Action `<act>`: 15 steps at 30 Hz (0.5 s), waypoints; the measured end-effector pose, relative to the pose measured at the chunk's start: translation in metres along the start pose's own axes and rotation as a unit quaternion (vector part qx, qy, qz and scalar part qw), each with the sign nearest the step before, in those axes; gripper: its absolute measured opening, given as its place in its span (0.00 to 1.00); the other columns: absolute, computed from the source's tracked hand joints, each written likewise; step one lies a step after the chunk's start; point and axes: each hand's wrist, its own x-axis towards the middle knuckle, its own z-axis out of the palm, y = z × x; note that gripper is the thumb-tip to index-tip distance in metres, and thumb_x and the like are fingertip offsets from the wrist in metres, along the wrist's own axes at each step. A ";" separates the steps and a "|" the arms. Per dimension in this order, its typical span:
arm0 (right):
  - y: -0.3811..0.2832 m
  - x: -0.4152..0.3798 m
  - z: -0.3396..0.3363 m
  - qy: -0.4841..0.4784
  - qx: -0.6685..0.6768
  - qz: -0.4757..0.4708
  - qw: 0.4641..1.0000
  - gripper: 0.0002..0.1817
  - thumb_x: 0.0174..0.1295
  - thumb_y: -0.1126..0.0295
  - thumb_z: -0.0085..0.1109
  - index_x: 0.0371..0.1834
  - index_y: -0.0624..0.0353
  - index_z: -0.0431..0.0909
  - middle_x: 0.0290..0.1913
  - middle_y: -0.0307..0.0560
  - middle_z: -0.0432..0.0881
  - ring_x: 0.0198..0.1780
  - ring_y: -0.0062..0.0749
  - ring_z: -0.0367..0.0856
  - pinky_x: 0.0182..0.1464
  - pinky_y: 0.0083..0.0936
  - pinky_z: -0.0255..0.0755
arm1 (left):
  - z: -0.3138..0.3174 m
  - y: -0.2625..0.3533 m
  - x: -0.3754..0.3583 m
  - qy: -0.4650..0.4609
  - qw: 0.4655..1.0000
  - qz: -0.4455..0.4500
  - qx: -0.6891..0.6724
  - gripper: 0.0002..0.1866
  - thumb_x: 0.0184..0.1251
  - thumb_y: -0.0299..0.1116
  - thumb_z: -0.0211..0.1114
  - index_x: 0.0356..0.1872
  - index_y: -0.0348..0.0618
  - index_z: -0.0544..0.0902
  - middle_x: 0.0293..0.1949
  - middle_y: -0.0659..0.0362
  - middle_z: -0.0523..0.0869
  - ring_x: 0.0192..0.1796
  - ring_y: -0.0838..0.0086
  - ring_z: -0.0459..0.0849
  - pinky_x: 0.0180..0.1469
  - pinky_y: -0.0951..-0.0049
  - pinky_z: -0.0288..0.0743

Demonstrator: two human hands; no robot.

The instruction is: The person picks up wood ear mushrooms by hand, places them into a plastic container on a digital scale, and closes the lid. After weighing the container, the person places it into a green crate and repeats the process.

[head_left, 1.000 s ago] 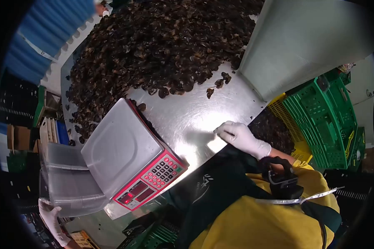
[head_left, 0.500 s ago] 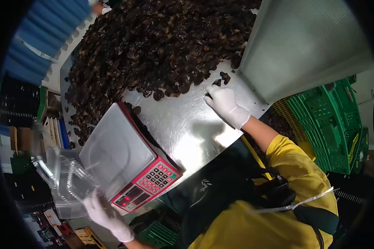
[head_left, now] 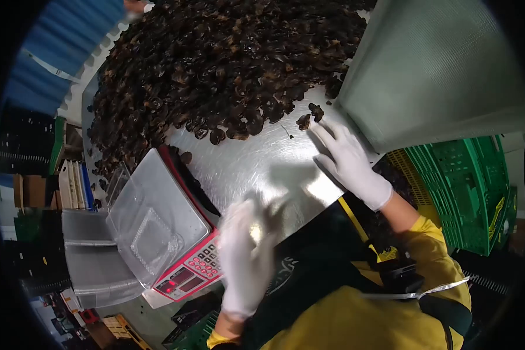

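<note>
A clear plastic punnet lies on the steel pan of the red digital scale, whose keypad and lit display face me. My left hand, white-gloved and blurred by motion, is beside the keypad, fingers apart and holding nothing. White-gloved too, my right hand is spread open over the steel table. Its fingertips reach two small dark pieces that look like wood ear mushrooms. Beyond them rises a big heap of the same dark brown mushrooms.
Clear plastic containers stand left of the scale. A grey-green mesh panel rises at the table's right edge, with green crates below it. Another person's hand shows at the top left.
My left hand has let go of the clear punnet, now on the scale pan, and moved right. My right hand has opened from a curled shape and shifted right and slightly down.
</note>
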 end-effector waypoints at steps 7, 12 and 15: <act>0.044 0.054 0.050 0.057 0.020 -0.063 0.996 0.14 0.59 0.76 0.59 0.49 0.55 0.82 0.54 0.53 0.78 0.59 0.49 0.73 0.57 0.42 0.70 | 0.170 -0.049 0.101 -0.017 0.999 -0.038 0.025 0.37 0.68 0.35 0.61 0.73 0.28 0.58 0.72 0.36 0.63 0.74 0.45 0.61 0.76 0.56 0.54; 0.040 0.025 0.013 0.099 0.207 -0.020 0.973 0.09 0.57 0.83 0.60 0.40 0.62 0.83 0.43 0.49 0.82 0.46 0.42 0.81 0.50 0.29 0.76 | 0.201 -0.012 0.078 -0.083 0.984 0.109 -0.115 0.37 0.66 0.39 0.62 0.72 0.30 0.61 0.72 0.37 0.63 0.75 0.45 0.58 0.76 0.60 0.53; 0.031 0.022 -0.003 0.085 0.284 -0.008 0.955 0.10 0.57 0.85 0.60 0.40 0.62 0.83 0.42 0.47 0.82 0.45 0.37 0.82 0.49 0.28 0.77 | 0.225 0.040 0.016 -0.271 0.880 0.287 -0.266 0.29 0.61 0.35 0.66 0.64 0.38 0.74 0.63 0.41 0.74 0.66 0.47 0.71 0.66 0.57 0.68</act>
